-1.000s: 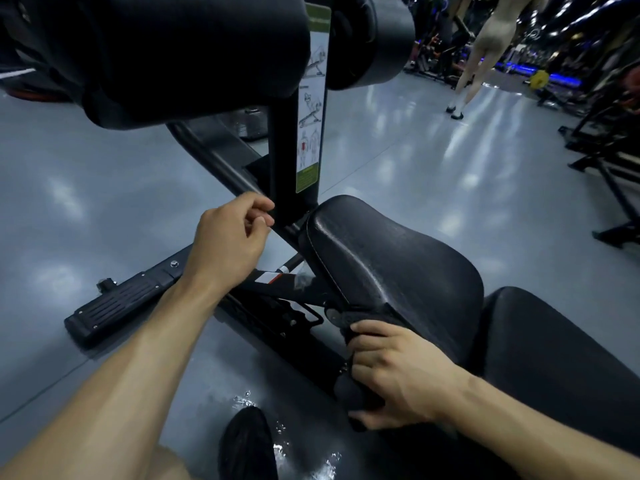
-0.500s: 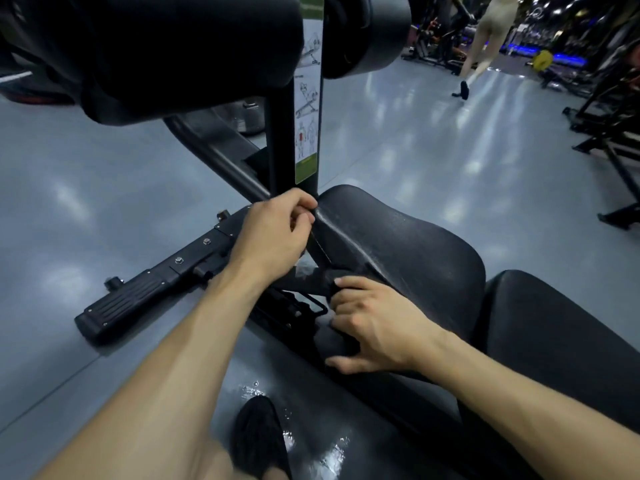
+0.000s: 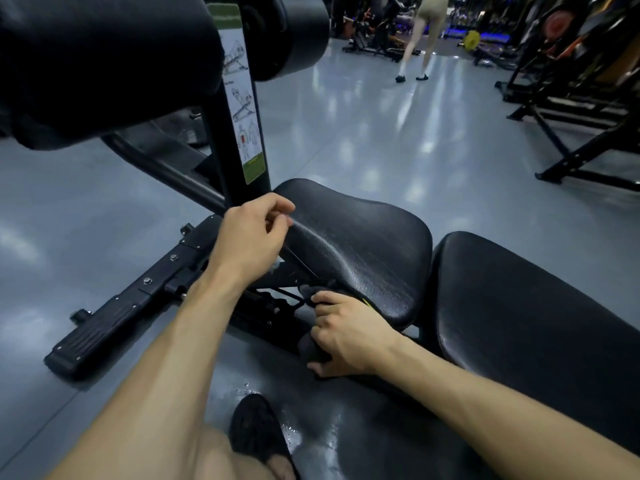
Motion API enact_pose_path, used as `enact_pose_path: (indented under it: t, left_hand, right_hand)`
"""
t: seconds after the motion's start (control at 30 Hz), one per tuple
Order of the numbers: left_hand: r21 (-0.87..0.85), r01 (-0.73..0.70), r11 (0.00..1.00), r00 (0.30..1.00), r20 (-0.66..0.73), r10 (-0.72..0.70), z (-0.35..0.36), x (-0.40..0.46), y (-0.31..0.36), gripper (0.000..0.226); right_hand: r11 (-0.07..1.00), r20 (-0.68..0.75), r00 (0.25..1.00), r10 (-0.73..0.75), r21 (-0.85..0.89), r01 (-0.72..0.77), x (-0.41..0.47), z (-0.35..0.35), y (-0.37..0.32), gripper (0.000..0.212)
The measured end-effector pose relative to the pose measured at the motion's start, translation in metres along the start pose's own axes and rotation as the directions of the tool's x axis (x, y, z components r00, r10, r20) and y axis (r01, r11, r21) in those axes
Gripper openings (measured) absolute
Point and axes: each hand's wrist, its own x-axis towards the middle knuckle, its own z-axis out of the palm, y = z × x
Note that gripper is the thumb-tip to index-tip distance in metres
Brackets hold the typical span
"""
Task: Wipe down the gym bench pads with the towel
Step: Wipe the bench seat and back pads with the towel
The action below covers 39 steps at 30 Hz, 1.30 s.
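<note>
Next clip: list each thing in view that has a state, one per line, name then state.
left hand: fingers curled, at the seat pad's left edge; whether it holds anything is unclear
right hand: grips the towel
towel: dark, bunched against the seat pad's lower side
seat pad: tilted, streaked
back pad: untouched
floor: wet patch near the shoe

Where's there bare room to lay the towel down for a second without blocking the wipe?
The long back pad, right of the seat pad, is bare on top. The seat pad's top is also free past the left hand. It is crowded under the seat's near edge: the right hand grips the towel beside the adjustment frame.
</note>
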Motion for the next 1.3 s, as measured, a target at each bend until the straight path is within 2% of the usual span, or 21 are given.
enact_pose_path:
  t: [0.13,0.27,0.4,0.53,0.6,0.67,0.77,0.83,0.9,1.03,1.07,1.1,1.17,1.23,1.3]
  left_hand:
    - [-0.026,-0.004,1.000,1.000,0.029,0.005,0.001,-0.002,0.001,0.020]
    - [-0.035,-0.015,0.999,0.999,0.052,0.017,0.005,0.000,0.002,0.021]
    - [-0.050,-0.050,0.997,0.994,0.093,0.054,0.015,0.000,0.011,0.021]
    - [-0.032,-0.086,0.996,0.990,0.108,0.089,0.021,0.000,0.019,0.021]
    - [-0.051,-0.083,0.995,0.989,0.115,0.089,0.026,-0.001,0.023,0.021]
    - [-0.065,-0.082,0.994,0.987,0.131,0.090,0.030,-0.002,0.026,0.021]
    - [-0.067,-0.098,0.993,0.985,0.137,0.106,0.036,-0.003,0.028,0.021]
    - [-0.064,-0.103,0.993,0.985,0.133,0.111,0.037,-0.001,0.027,0.021]
    - [-0.061,-0.108,0.992,0.985,0.132,0.115,0.039,0.002,0.027,0.021]
    - [-0.040,-0.120,0.992,0.982,0.140,0.125,0.044,0.006,0.029,0.020]
    - [-0.036,-0.121,0.992,0.982,0.143,0.125,0.046,0.007,0.030,0.020]
    - [-0.036,-0.121,0.992,0.981,0.146,0.125,0.049,0.007,0.031,0.020]
    - [-0.038,-0.121,0.992,0.979,0.160,0.126,0.053,0.008,0.033,0.020]
    - [-0.036,-0.124,0.992,0.976,0.177,0.129,0.057,0.009,0.033,0.020]
    - [-0.020,-0.133,0.991,0.974,0.181,0.135,0.058,0.010,0.032,0.019]
  right_hand:
    - [0.995,-0.013,1.000,-0.004,0.099,0.005,-0.068,0.001,-0.003,0.043]
    - [0.986,0.018,0.991,0.131,0.104,-0.132,-0.126,0.001,-0.009,0.048]
    - [0.967,0.030,0.967,0.251,0.031,-0.252,-0.116,0.003,-0.015,0.054]
    - [0.943,0.193,0.924,0.331,-0.052,-0.327,-0.109,-0.001,-0.022,0.058]
    - [0.915,0.276,0.880,0.386,0.011,-0.404,-0.099,-0.014,-0.024,0.062]
    - [0.821,0.324,0.825,0.463,0.192,-0.537,-0.090,-0.031,-0.023,0.060]
    - [0.515,0.409,0.714,0.569,0.500,-0.697,-0.093,-0.063,-0.007,0.065]
    - [0.332,0.416,0.661,0.625,0.624,-0.707,-0.103,-0.085,0.011,0.066]
    - [0.285,0.359,0.620,0.697,0.655,-0.700,-0.118,-0.108,0.034,0.065]
    - [0.378,0.113,0.538,0.835,0.592,-0.711,-0.140,-0.131,0.073,0.063]
    - [0.417,0.071,0.538,0.840,0.548,-0.725,-0.141,-0.127,0.075,0.062]
    - [0.476,0.044,0.565,0.824,0.487,-0.732,-0.142,-0.118,0.073,0.060]
    - [0.639,0.009,0.689,0.725,0.364,-0.677,-0.142,-0.089,0.057,0.056]
    - [0.792,-0.074,0.804,0.590,0.249,-0.558,-0.147,-0.064,0.038,0.051]
    - [0.884,-0.116,0.881,0.458,0.159,-0.439,-0.151,-0.051,0.027,0.053]
